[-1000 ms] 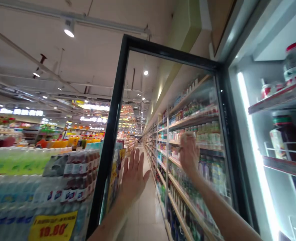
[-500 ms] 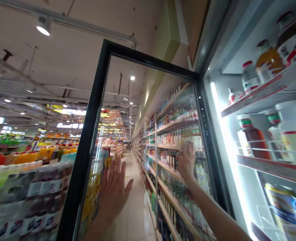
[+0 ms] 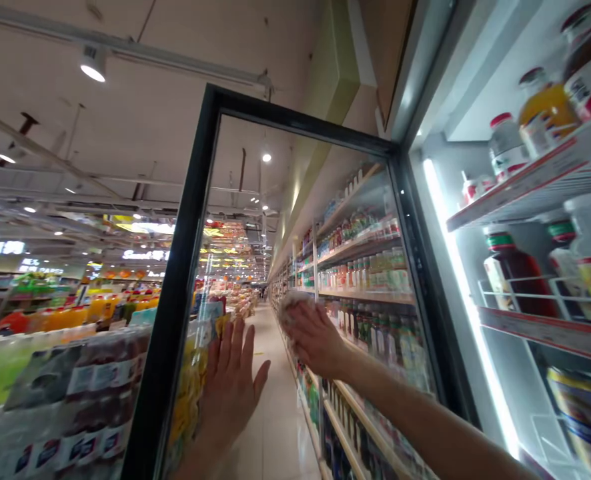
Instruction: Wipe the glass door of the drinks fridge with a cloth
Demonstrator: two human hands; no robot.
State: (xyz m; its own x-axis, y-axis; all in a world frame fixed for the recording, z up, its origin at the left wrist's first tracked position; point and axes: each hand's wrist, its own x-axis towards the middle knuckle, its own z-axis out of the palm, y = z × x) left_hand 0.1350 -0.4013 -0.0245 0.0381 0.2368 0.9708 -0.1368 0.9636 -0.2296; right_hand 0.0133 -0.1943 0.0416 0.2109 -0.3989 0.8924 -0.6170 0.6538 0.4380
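Note:
An open glass door (image 3: 300,119) with a black frame stands in front of me. My left hand (image 3: 233,380) is behind its lower left part, fingers stretched up and palm towards the glass; whether it touches the pane I cannot tell. My right hand (image 3: 318,340) presses a crumpled, pale greyish cloth (image 3: 288,308) against the glass near the middle of the pane. The fingers lie over the cloth and hide part of it; both are a little blurred.
On the right is the lit fridge with bottles (image 3: 520,273) and cans (image 3: 583,407) on its shelves (image 3: 540,327). Stacked drink packs (image 3: 95,380) stand at the left. Through the glass, an aisle floor (image 3: 275,400) runs along shelves of bottles.
My right hand has swept left with the cloth across the glass, from near the hinge side to the middle. My left hand has hardly moved; the view has shifted slightly.

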